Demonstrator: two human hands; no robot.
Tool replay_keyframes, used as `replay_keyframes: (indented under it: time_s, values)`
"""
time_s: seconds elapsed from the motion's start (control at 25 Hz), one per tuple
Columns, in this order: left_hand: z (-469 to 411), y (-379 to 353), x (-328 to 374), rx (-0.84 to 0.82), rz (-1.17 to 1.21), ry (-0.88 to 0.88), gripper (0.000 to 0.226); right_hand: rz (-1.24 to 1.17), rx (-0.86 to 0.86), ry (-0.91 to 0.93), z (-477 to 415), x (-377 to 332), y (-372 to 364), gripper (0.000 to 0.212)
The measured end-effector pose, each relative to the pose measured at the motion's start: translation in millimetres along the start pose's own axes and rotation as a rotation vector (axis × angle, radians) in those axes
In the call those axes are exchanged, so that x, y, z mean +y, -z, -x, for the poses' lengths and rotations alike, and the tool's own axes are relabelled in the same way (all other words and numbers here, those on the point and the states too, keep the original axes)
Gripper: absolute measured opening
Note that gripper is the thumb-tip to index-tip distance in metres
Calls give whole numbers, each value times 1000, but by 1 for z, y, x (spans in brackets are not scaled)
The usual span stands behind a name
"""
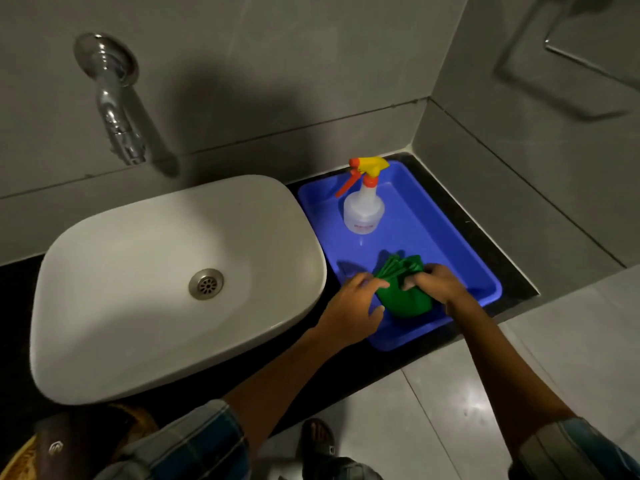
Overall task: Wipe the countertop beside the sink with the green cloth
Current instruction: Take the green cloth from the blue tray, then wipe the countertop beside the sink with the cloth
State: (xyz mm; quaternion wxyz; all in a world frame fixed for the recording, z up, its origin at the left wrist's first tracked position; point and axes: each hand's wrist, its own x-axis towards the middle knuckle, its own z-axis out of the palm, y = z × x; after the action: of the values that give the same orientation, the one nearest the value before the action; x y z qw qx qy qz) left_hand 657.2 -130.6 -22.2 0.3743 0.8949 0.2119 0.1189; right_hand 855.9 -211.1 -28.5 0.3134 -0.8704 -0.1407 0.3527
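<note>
The green cloth [405, 292] lies bunched in the near end of a blue plastic tray [433, 216], which rests on the black countertop [485, 237] to the right of the white sink [166, 282]. My right hand [438, 284] grips the cloth's right side from above. My left hand [353, 306] holds its left edge with the fingers curled onto the fabric. Part of the cloth is hidden under both hands.
A clear spray bottle [363, 206] with a yellow and orange trigger stands at the tray's far end. A chrome tap [117, 109] juts from the grey wall above the sink. Grey walls close in the counter at the back and right. A sandalled foot [318, 441] stands on the pale floor.
</note>
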Motion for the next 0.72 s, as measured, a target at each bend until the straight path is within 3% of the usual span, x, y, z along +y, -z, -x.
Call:
replay_keyframes:
  time_s: [0.08,0.2,0.32,0.4,0.56,0.72]
  values:
    - [8,10,1,87,168,93,53,-181,-29,60,31,-19,-6,27]
    - [33,43,6,270,582,370,80,-658,-230,141,88,-47,-21,32]
    - [85,98,-8,405,952,482,79,-964,-512,141,145,-76,-61,41]
    - [132,136,-25,482,1012,488,63,-898,-591,148,178,-98,-105,41]
    - [252,195,-78,750,913,606,49,-402,-519,479,250,-131,-222,25]
    - [372,242,-157,1030,765,765,43,37,-499,869,313,-167,-365,45]
